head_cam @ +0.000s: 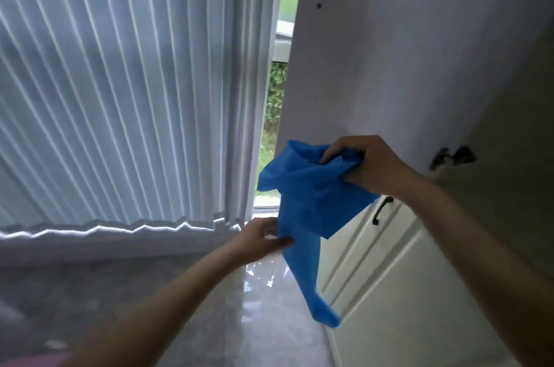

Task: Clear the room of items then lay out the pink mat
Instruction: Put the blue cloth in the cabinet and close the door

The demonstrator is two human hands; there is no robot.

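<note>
A blue cloth (311, 204) hangs in the air in front of the wall, partly bunched, with a long tail drooping toward the floor. My right hand (368, 164) grips its upper bunched end. My left hand (260, 239) pinches its left edge lower down. A sliver of something pink (36, 362) shows at the bottom left corner; I cannot tell whether it is the pink mat.
White vertical blinds (120, 96) cover the window on the left, with a gap showing greenery. A white wall (404, 52) stands ahead. Cream cabinet doors (398, 270) with a dark handle (379, 210) are at the lower right. The floor (269, 306) is glossy tile.
</note>
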